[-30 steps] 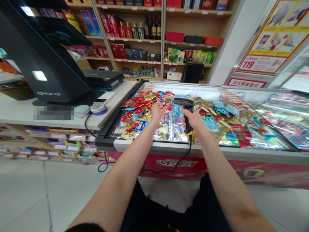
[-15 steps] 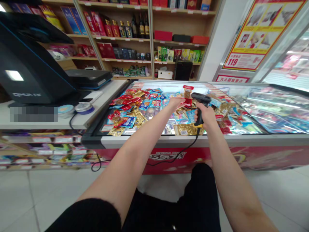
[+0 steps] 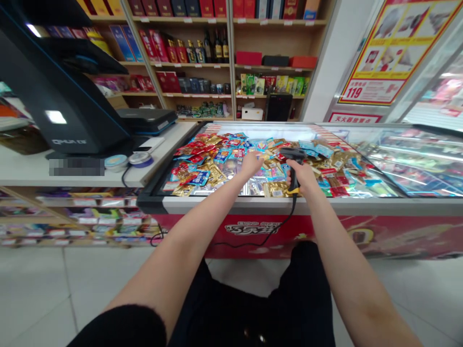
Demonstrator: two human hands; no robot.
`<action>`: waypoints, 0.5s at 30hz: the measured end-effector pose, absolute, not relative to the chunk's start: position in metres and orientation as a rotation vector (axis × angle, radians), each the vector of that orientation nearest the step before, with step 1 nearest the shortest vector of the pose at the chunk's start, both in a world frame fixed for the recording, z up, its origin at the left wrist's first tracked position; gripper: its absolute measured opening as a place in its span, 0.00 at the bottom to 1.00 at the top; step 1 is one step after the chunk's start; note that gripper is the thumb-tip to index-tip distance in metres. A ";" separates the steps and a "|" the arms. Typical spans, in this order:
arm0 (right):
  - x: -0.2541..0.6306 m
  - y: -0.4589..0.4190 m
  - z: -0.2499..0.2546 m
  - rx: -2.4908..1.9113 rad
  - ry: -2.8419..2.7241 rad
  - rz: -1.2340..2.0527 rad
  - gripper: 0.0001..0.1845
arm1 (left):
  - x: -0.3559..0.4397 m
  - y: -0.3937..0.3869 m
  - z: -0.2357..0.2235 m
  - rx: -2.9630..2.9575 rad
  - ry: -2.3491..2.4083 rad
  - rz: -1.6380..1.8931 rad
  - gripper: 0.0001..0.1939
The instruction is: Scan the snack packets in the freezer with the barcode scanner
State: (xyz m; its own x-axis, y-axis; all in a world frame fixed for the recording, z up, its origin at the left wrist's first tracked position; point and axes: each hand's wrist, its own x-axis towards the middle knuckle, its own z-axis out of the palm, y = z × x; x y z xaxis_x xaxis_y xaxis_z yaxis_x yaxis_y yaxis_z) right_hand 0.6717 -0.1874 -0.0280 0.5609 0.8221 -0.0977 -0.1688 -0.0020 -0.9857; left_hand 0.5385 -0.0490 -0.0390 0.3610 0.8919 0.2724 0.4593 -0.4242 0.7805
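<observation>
The right hand (image 3: 303, 176) is closed around a black corded barcode scanner (image 3: 292, 154) with a yellow band. Just beside it, the left hand (image 3: 251, 165) has bunched fingers, its grip unclear, over foil snack packets (image 3: 217, 166) in red, blue and gold, heaped at twelve o'clock in a white-rimmed display freezer (image 3: 325, 205).

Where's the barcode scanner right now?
In the head view, the handheld barcode scanner is gripped in the right hand, just above the foil snack packets in the chest freezer, to the right of the left hand.
</observation>
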 end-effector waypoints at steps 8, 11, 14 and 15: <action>0.607 -0.181 -0.031 -1.343 -0.685 0.981 0.15 | 0.391 -0.046 -0.038 2.348 1.662 0.966 0.21; 0.587 -0.183 -0.026 -1.335 -0.714 0.987 0.13 | 0.346 -0.048 -0.036 2.208 2.034 0.778 0.24; 0.575 -0.186 -0.018 -1.343 -0.745 1.000 0.12 | 0.320 -0.049 -0.034 2.142 2.170 0.504 0.37; 0.572 -0.187 -0.016 -1.349 -0.757 1.000 0.12 | 0.316 -0.049 -0.033 2.169 2.142 0.430 0.38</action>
